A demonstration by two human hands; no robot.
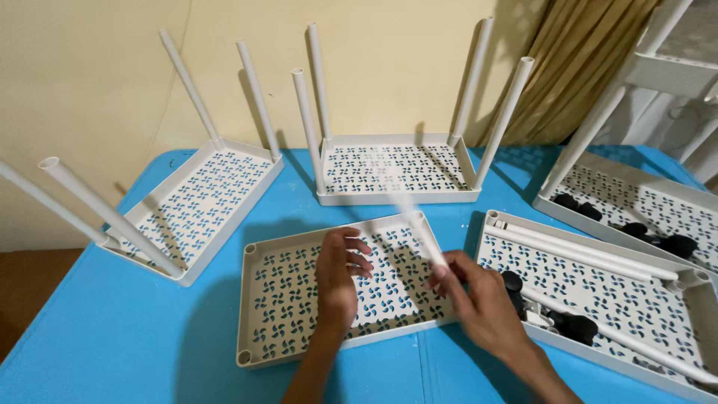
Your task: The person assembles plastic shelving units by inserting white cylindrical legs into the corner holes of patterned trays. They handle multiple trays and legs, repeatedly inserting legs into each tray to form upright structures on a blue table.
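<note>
Right hand [479,295] is closed around the lower end of a white tube [419,228], which is blurred and leans up toward 11 o'clock over the tray in the middle. Left hand [340,277] is half open, with fingers [359,258] curled loosely and pointing to 3 o'clock; it holds nothing and hovers above or touches the middle tray [277,299], I cannot tell which. This tray is a flat white one with a blue pinwheel pattern and round sockets in its corners, and it lies on the blue table [112,337]. The tube's lower end is above the tray's edge at 3 o'clock. At 12 o'clock from the hands stands a second tray [396,172] with four tubes upright in its corners; a narrow strip of bare table separates it from the middle tray. At 9 to 10 o'clock a third tray [202,202] lies tilted, its tubes pointing outward. At 3 o'clock, just beside the right hand, a fourth tray [621,292] holds loose tubes and black wheels [576,325], and its near edge is very close to the middle tray. Open table is mostly at 7 to 8 o'clock, toward the front left corner.
</note>
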